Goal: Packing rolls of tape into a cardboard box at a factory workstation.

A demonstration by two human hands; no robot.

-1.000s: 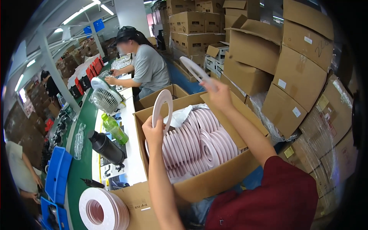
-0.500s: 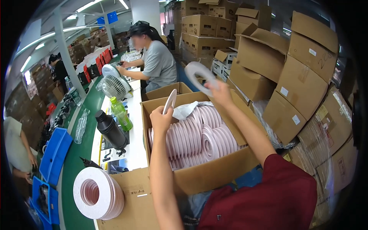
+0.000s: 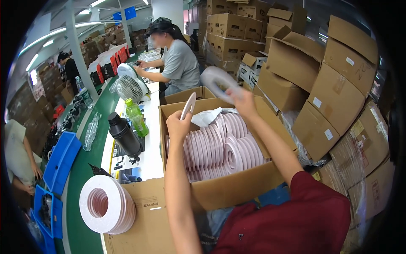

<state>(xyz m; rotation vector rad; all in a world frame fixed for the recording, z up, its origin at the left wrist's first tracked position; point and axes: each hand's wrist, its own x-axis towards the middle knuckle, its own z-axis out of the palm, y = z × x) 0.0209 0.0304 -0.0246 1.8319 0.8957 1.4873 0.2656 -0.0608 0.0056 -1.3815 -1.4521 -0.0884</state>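
Observation:
My left hand [image 3: 178,123] is closed on a thin white foam ring [image 3: 190,104], seen nearly edge-on above the left side of an open cardboard box [image 3: 228,192]. In my right hand [image 3: 243,103] is a second foam ring [image 3: 210,78], blurred by motion and tilted with its hole showing, over the far side of the box. Rows of pale pinkish-white rings [image 3: 205,148] stand on edge inside, packed close together. A sheet of white wrapping [image 3: 206,118] lies at their far end. To the left, a stack of the same rings [image 3: 91,203] rests on a flat cardboard surface [image 3: 146,211].
A black bottle [image 3: 124,135], a green bottle [image 3: 136,117] and a white fan [image 3: 130,86] stand on the white table at left. Beyond it runs a green conveyor [image 3: 86,169] beside blue bins [image 3: 61,161]. A co-worker [image 3: 179,63] sits ahead. Cartons [image 3: 334,93] pile up at right.
Both hands keep their rings and stay almost in place over the box. The right-hand ring remains blurred by motion. The whole view has shifted slightly.

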